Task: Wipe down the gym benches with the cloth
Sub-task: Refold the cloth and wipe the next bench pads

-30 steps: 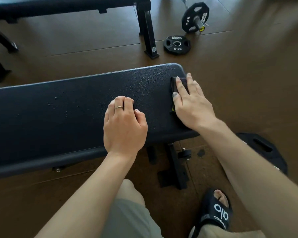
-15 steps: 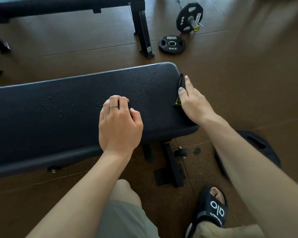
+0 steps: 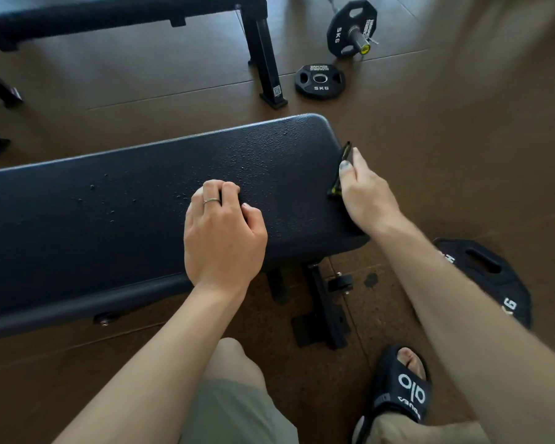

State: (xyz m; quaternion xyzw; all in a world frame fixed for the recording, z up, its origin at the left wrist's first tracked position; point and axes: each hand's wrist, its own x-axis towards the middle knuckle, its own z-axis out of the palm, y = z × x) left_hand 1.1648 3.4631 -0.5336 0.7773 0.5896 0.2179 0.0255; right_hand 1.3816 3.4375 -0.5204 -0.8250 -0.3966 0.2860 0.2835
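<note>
A black padded gym bench (image 3: 109, 225) runs across the middle of the head view, with water droplets scattered on its top. My right hand (image 3: 364, 197) holds a folded dark cloth with a yellow-green edge (image 3: 340, 169) against the bench's right end. My left hand (image 3: 221, 232) rests on the bench top with its fingers curled under, holding nothing. A second black bench (image 3: 109, 14) stands farther back.
Several black weight plates lie on the brown floor: a 5 kg plate (image 3: 319, 81), one on a bar (image 3: 351, 27), and one at the right (image 3: 491, 280). The near bench's foot frame (image 3: 321, 312) is below. My sandalled foot (image 3: 401, 389) stands near it.
My right hand slid the cloth rightward off the bench top to its right end face, turning edge-on. My left hand stayed in place.
</note>
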